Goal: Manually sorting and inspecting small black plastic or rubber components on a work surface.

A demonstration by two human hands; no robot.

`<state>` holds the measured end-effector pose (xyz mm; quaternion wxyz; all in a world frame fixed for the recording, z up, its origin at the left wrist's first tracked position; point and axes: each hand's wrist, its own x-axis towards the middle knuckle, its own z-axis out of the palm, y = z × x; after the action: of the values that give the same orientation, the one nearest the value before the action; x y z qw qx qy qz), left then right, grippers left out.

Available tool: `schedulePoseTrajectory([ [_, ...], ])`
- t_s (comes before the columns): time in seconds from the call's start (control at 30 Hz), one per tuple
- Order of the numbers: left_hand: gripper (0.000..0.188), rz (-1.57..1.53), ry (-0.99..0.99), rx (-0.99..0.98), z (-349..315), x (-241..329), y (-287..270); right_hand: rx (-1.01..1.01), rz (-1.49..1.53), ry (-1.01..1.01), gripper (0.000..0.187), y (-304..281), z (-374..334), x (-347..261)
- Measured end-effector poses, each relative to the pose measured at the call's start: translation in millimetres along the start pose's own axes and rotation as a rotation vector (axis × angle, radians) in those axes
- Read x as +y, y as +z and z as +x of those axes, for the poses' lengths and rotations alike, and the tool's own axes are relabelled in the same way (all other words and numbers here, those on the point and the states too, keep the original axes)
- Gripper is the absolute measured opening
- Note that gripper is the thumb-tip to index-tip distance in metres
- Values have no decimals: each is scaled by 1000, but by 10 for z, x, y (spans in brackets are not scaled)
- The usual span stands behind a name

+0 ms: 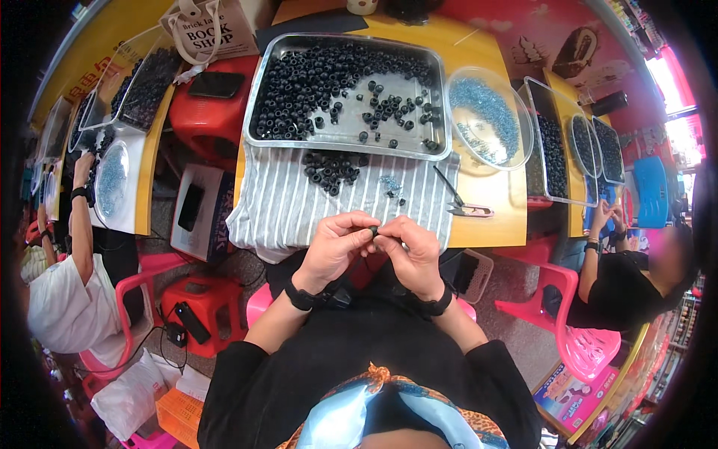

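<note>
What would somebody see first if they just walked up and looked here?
Probably the big metal tray at the top of the yellow table, heaped with small black rings. Just below it, the left hand and right hand pinch one black ring between their fingertips over a striped cloth. A clear bowl of blue bits sits right of the tray.

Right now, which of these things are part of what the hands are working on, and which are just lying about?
In use: left hand, right hand, black ring, ring pile, metal tray, blue bits, striped cloth.

Lying about: scissors, tote bag, phone, red stool.
</note>
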<state>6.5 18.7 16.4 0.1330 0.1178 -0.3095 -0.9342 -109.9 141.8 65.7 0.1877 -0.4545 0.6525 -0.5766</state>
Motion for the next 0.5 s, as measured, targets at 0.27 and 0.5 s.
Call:
schedulePoseTrajectory([
  [0.27, 41, 78, -60, -8, -54, 111, -6, -164, 187, 124, 20, -87, 59, -82],
  [0.5, 65, 35, -172, -140, -6, 192, -47, -422, 227, -7, 14, -153, 135, 51],
])
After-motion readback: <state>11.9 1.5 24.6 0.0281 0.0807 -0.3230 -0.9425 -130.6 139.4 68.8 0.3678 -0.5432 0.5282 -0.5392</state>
